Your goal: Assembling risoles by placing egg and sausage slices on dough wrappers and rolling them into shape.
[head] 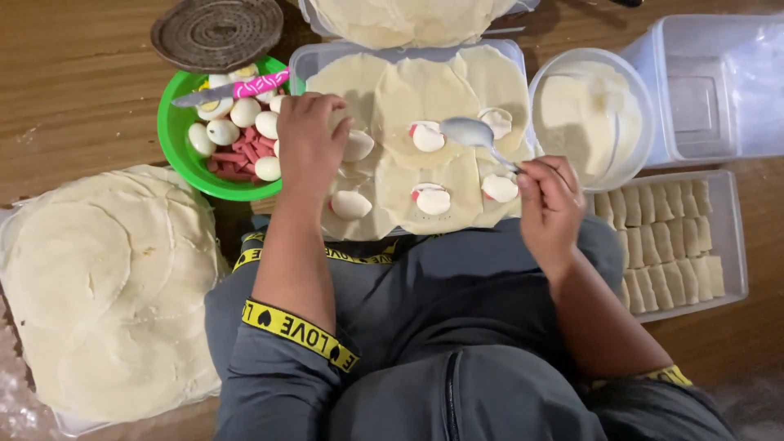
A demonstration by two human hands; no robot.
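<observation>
Left hand (309, 147) pinches a smooth egg half (358, 145) onto thin round wrappers (425, 98) on a lap-held tray (304, 59); right hand (549, 202) grips a metal spoon (474, 132), beside a creamy white bowl (590, 114).

Grey sleeves (278, 384), pushed up, apparently yellow-banded with black lettering.

The flat clear plastic lid spread with dough rounds (384, 188) is hemmed in: green plastic bowl (184, 155) left, white batter bowl (633, 90) right; bare wooden table (73, 90) beyond the green bowl.
</observation>
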